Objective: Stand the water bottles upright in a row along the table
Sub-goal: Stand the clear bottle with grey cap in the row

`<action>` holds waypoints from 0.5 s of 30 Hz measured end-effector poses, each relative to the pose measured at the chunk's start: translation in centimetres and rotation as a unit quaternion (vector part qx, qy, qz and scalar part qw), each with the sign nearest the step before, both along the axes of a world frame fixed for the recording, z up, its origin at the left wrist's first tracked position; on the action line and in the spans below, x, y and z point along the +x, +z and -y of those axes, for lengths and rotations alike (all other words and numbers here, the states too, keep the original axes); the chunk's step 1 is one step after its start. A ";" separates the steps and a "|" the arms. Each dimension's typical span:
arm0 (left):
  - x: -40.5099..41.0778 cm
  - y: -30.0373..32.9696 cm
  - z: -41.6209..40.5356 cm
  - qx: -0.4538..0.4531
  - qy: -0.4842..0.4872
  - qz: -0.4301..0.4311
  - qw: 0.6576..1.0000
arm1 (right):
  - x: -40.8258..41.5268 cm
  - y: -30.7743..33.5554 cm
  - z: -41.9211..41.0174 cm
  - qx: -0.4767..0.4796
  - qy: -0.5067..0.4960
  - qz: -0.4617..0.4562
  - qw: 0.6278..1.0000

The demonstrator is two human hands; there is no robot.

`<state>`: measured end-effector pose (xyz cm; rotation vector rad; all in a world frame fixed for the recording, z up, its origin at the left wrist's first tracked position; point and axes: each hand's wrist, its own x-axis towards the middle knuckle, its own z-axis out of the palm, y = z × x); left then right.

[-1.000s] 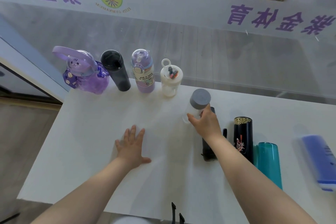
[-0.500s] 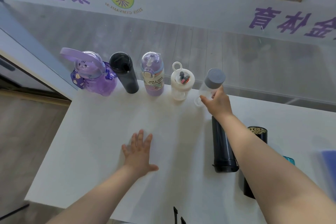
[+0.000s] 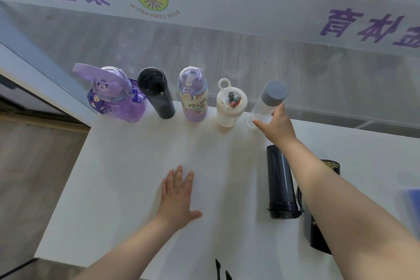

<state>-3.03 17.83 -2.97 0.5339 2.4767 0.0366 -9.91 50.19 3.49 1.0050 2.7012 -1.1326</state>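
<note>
Right hand [image 3: 276, 126] grips clear bottle [image 3: 264, 107] at row's right end, axis near upright, base at table [image 3: 127, 166]. Left hand [image 3: 177, 198] flat, empty, well apart.

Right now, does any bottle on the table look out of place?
Yes. A dark bottle lies on its side near the right forearm, and a black patterned bottle lies beside it, while four bottles stand upright along the far edge.
</note>
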 end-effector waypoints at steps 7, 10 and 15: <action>-0.8 -1.4 1.5 0.023 -0.043 -0.011 0.999 | 3.9 0.1 0.6 -0.019 -0.041 -0.048 0.998; -1.1 -1.7 1.1 0.022 -0.096 -0.013 0.995 | 6.7 0.3 0.3 0.035 0.031 -0.082 0.996; -0.8 -1.5 -0.6 0.031 -0.113 -0.020 0.993 | 11.6 -0.4 -0.4 0.133 0.216 -0.076 0.964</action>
